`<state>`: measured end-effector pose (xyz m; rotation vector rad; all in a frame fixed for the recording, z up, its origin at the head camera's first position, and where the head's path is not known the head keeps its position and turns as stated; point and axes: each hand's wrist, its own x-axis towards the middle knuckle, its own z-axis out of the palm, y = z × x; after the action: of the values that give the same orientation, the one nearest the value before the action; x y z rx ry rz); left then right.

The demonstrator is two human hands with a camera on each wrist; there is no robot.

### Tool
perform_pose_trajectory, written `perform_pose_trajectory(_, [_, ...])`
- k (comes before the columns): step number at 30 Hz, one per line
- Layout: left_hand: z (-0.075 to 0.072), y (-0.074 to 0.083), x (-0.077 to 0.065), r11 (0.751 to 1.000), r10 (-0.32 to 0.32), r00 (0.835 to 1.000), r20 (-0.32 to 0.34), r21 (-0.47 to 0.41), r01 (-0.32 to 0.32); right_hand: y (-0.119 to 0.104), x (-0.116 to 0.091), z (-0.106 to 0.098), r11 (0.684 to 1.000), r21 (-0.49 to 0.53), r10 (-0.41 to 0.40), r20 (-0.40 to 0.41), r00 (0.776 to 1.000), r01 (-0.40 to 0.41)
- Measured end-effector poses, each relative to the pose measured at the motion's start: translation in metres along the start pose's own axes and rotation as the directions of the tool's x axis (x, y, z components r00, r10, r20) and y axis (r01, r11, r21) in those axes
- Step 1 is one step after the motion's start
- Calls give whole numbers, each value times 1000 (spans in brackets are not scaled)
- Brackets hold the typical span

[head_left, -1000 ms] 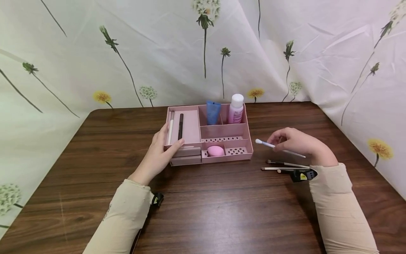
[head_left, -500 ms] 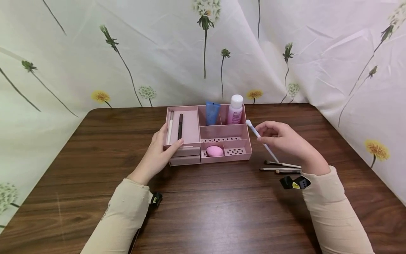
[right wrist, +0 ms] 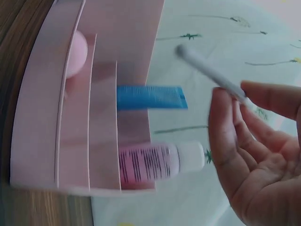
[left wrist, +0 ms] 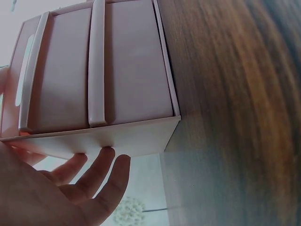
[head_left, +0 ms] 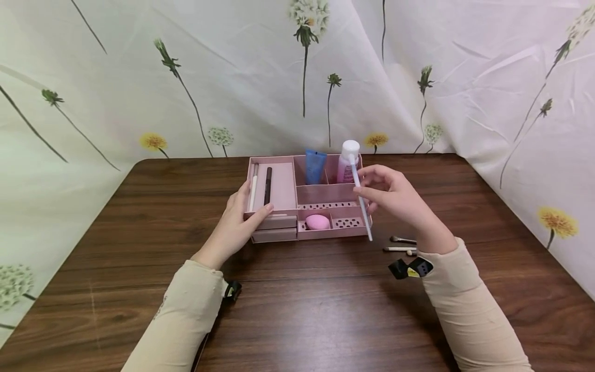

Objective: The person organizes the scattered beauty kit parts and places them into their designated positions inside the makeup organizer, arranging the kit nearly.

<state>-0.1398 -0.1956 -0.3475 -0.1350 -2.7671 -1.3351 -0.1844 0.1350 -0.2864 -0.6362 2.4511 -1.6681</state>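
A pink makeup organizer [head_left: 330, 194] stands on the wooden table. My left hand [head_left: 232, 222] grips its left front corner, fingers against the side wall and thumb at the front of the top tray; the fingertips [left wrist: 123, 165] touch the wall in the left wrist view. My right hand [head_left: 390, 194] pinches a slim pale makeup brush [head_left: 362, 206] between thumb and fingers, its white head up. In the head view the brush overlaps the organizer's right compartments and the pink bottle [right wrist: 150, 162]. The right wrist view shows the brush tilted, somewhat blurred.
Inside the organizer are a blue tube [head_left: 315, 166], a pink egg-shaped sponge [head_left: 318, 222], a white pen-like stick [head_left: 253, 187] and a black one [head_left: 268, 186]. More brushes [head_left: 401, 249] lie on the table [head_left: 316, 310] right of it. A flowered cloth [head_left: 232, 77] hangs behind.
My right hand has moved left with the brush, from over the table to the organizer's right side. The brush has turned from nearly flat to steeply upright. The left hand stays put.
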Motion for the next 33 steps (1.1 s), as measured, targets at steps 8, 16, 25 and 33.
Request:
perform_pose_trajectory(8, [1, 0, 0, 1000, 4, 1000, -4, 5, -4, -9, 14, 19, 980, 185, -59, -86, 995, 74])
perform_pose_trajectory(16, [1, 0, -1, 1000, 2, 1000, -4, 0, -2, -18, 22, 35, 951, 306, -10, -103, 995, 41])
perform_pose_trajectory(25, [0, 0, 0, 1000, 5, 1000, -11, 1, -5, -26, 34, 50, 916, 397, -19, -109, 994, 61])
perform_pose_trajectory(33, [2, 0, 0, 1000, 10, 1000, -10, -3, -10, -25, 40, 62, 882, 470, 28, -145, 989, 44])
